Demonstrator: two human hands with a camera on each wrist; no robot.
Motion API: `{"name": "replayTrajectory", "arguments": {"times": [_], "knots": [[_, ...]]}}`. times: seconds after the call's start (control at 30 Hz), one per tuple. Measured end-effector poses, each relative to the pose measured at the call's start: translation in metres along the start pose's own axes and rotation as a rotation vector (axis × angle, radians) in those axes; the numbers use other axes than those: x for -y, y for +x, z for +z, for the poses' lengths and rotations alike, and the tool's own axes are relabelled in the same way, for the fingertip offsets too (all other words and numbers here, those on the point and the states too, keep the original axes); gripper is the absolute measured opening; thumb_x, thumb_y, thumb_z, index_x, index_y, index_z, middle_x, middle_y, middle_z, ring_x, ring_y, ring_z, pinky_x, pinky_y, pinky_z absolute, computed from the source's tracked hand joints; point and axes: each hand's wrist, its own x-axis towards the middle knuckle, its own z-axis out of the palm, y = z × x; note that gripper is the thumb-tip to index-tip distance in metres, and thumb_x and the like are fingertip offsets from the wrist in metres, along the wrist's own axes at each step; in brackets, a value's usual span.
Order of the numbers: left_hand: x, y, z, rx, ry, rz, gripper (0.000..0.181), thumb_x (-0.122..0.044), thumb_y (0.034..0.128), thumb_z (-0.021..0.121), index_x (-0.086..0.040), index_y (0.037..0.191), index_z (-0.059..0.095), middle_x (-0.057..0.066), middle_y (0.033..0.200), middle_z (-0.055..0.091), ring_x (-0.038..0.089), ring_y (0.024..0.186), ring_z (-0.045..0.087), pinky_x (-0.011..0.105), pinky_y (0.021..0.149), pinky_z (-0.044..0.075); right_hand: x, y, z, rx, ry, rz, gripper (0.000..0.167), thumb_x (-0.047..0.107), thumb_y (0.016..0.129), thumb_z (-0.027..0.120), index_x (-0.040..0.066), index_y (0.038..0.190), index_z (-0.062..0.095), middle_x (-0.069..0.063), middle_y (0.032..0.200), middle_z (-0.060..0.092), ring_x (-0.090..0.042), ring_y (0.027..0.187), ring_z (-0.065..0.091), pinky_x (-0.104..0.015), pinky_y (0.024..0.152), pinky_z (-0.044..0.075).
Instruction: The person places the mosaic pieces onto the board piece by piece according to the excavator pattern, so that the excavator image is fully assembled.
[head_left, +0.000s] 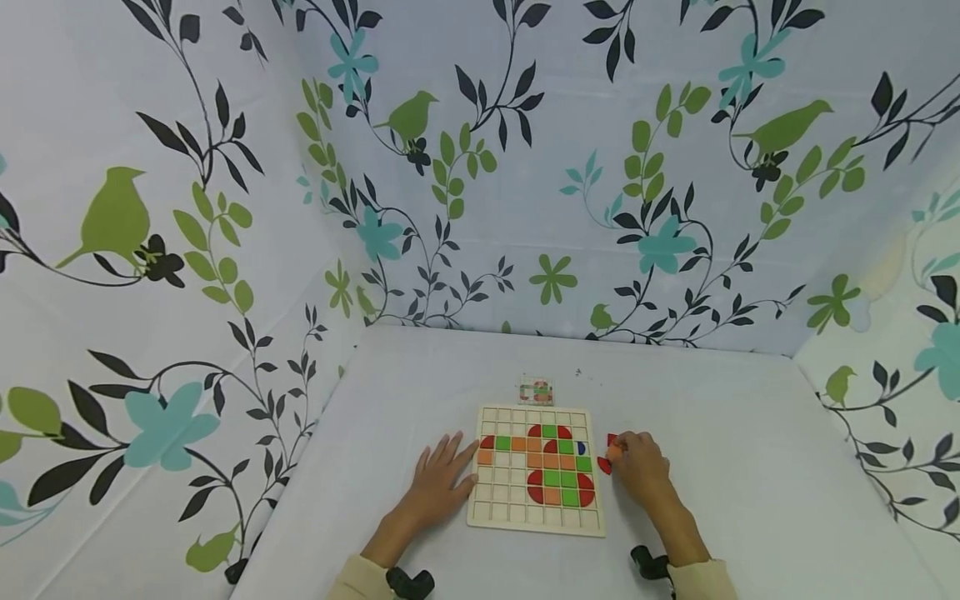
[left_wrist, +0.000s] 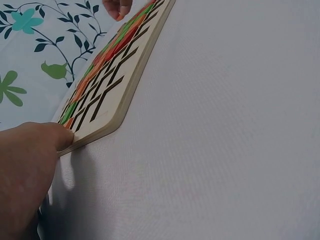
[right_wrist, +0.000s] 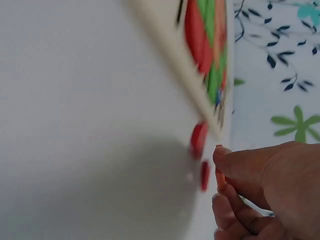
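A wooden grid board (head_left: pixel 495 512) lies on the white table, partly filled with red, green and orange tiles and one piece with blue. My left hand (head_left: pixel 437 482) rests at the board's left edge, fingers spread; in the left wrist view its thumb (left_wrist: pixel 62 136) touches the board's corner. Just right of the board, my right hand (head_left: pixel 643 468) pinches an orange tile (right_wrist: pixel 220 175) between thumb and fingers. Below that hand, two loose red pieces (right_wrist: pixel 199 139) lie on the table beside the board's edge.
Behind the board lies a small pattern card (head_left: pixel 536 391) with a coloured picture on it. The table (head_left: pixel 750 467) is covered in white cloth. Printed fabric (head_left: pixel 480 167) with leaves and birds hangs around the table's back and sides.
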Motion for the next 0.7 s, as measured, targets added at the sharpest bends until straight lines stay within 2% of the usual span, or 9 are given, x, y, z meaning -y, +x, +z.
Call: {"name": "replayTrajectory", "arguments": {"times": [0.13, 0.3, 0.47, 0.53, 0.7], "knots": [[0.001, -0.001, -0.003, 0.004, 0.009, -0.001, 0.059, -0.036, 0.1075, 0.058, -0.018, 0.162, 0.044, 0.016, 0.172, 0.032, 0.043, 0.16, 0.023, 0.073, 0.123, 0.018, 0.039, -0.002, 0.012, -0.019, -0.015, -0.067, 0.027, 0.018, 0.099, 0.074, 0.003, 0.12, 0.067, -0.018, 0.119, 0.063, -0.035, 0.11, 0.061, -0.058, 0.088, 0.046], [0.004, 0.002, -0.004, 0.0, 0.011, -0.002, 0.059, -0.036, 0.1077, 0.057, -0.019, 0.163, 0.043, 0.016, 0.172, 0.031, 0.043, 0.16, 0.023, 0.072, 0.123, 0.018, 0.091, -0.008, 0.041, -0.02, 0.012, -0.277, 0.023, 0.016, 0.095, 0.08, 0.007, 0.114, 0.069, -0.009, 0.107, 0.064, -0.028, 0.101, 0.064, -0.057, 0.086, 0.048], [0.006, 0.002, -0.002, 0.015, -0.006, 0.0, 0.059, -0.038, 0.108, 0.056, -0.02, 0.163, 0.043, 0.015, 0.172, 0.03, 0.043, 0.161, 0.022, 0.073, 0.123, 0.016, 0.132, -0.017, 0.071, -0.028, -0.073, -0.454, 0.018, 0.016, 0.094, 0.082, 0.013, 0.105, 0.068, -0.005, 0.099, 0.065, -0.024, 0.096, 0.064, -0.048, 0.08, 0.047], [0.007, 0.002, -0.001, 0.012, -0.01, 0.007, 0.059, -0.038, 0.108, 0.056, -0.02, 0.162, 0.044, 0.016, 0.172, 0.031, 0.043, 0.16, 0.022, 0.074, 0.123, 0.016, 0.143, -0.02, 0.081, -0.024, -0.114, -0.493, 0.018, 0.019, 0.094, 0.082, 0.014, 0.102, 0.067, -0.004, 0.099, 0.065, -0.023, 0.096, 0.064, -0.049, 0.081, 0.048], [0.008, 0.001, 0.0, 0.017, -0.013, 0.029, 0.057, -0.035, 0.1096, 0.053, -0.02, 0.163, 0.043, 0.017, 0.172, 0.03, 0.045, 0.16, 0.022, 0.075, 0.122, 0.016, 0.154, -0.025, 0.096, 0.043, -0.133, -0.5, 0.016, 0.024, 0.095, 0.081, 0.015, 0.103, 0.069, 0.0, 0.098, 0.063, -0.02, 0.094, 0.061, -0.045, 0.083, 0.046]]}}
